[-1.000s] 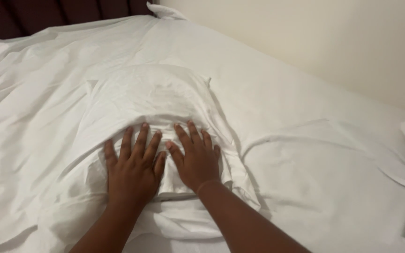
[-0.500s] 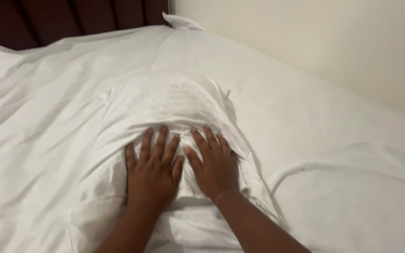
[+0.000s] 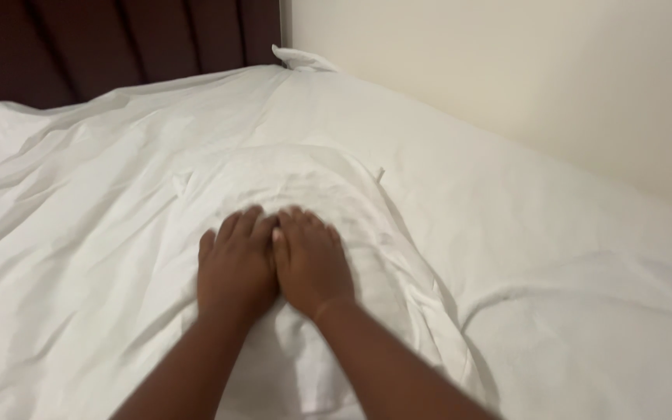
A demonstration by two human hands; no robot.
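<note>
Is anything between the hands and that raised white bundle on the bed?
Nothing visible. The left hand and right hand both lie flat, side by side, directly on the white bundle, which sits on the white bed sheet.

- A bed point(image 3: 569, 257) fills most of the view, covered in white, creased linen.
- A dark headboard point(image 3: 118, 47) with upright padded panels stands along the top left, reddish brown.
- A plain cream wall point(image 3: 523, 78) runs down the right side, touching the bed's edge.
- A white corner of cloth point(image 3: 301, 58) sticks up where headboard and wall meet.
- The light is soft and even, with faint shadows in the folds.
</note>
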